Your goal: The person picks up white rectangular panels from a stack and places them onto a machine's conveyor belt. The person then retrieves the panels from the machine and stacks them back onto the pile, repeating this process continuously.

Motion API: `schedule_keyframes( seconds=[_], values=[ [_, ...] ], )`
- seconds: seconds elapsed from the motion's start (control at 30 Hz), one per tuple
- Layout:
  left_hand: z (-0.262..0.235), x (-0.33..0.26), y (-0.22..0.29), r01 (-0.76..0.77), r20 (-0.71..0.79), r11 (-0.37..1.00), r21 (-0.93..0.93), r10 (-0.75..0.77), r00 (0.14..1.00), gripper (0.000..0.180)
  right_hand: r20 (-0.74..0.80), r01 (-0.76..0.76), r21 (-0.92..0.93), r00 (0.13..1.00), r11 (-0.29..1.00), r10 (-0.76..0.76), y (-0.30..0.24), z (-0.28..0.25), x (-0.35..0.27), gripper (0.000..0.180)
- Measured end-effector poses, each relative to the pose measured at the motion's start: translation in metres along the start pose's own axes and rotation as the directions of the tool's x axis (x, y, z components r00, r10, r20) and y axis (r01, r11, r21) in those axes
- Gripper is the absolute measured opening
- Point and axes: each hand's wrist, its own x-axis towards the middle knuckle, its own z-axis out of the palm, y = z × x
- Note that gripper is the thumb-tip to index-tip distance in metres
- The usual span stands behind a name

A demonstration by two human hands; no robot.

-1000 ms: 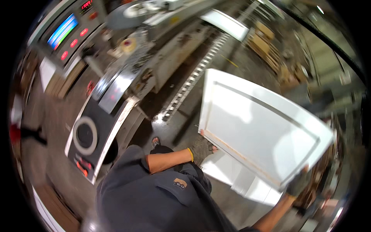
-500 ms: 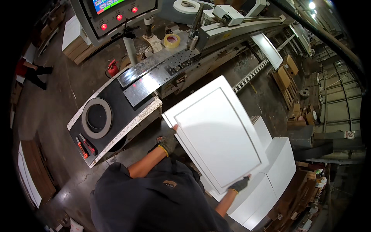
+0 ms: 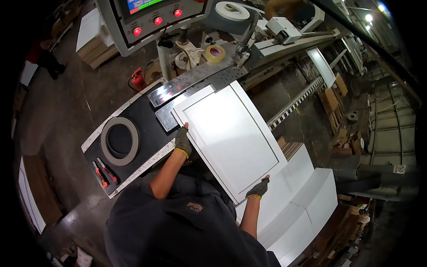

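The person's left grip (image 3: 182, 143) is closed on the left long edge of a white panel (image 3: 229, 142), its thumb lying over the face; the fingers beneath are hidden. The right grip (image 3: 258, 189) is closed on the panel's near short edge, fingertips showing on top. With twelve straight up the view, the panel's long axis runs from eleven o'clock to five, and its grooved face is turned up.

From the left grip the panel's middle lies at three o'clock; from the right grip, at eleven. The left hand is the nearer one to the metal plate (image 3: 166, 117), which sits at about ten o'clock from it. The panel's far end overlaps that plate in view, though whether it touches or hangs above cannot be told.

At eight to nine o'clock from the left hand, a grey ring (image 3: 106, 141) and two red knives (image 3: 106, 171) lie on the black-topped counter (image 3: 143, 112). A stack of white panels (image 3: 296, 196) stands at three to four o'clock from the right hand
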Motion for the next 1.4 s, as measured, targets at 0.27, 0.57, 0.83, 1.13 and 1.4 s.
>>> schedule_keyframes(
  seconds=[0.27,0.57,0.83,1.13,1.4],
  values=[
    [0.011,0.015,-0.011,-0.004,-0.145,0.972,0.235,0.039,0.989,0.054,0.096,-0.054,-0.102,0.993,0.993,0.064,-0.009,0.055,-0.009,0.075],
    [0.048,0.005,-0.018,0.027,-0.34,0.954,0.299,0.08,0.937,0.047,0.227,-0.096,-0.133,0.966,0.986,0.125,-0.016,0.068,0.026,0.072],
    [0.1,0.008,-0.018,0.073,-0.415,0.838,0.54,0.189,0.89,0.051,0.286,-0.185,-0.047,0.939,0.982,0.191,-0.041,0.095,0.042,0.074],
    [0.165,0.031,-0.031,-0.04,-0.409,0.816,0.577,0.331,0.85,0.057,0.222,-0.222,-0.075,0.946,0.972,0.234,-0.065,0.111,0.101,0.074],
    [0.218,0.091,-0.071,-0.151,-0.311,0.858,0.491,0.334,0.89,0.056,0.462,-0.305,-0.001,0.845,0.952,0.271,-0.099,0.135,0.171,0.077]
  ],
)
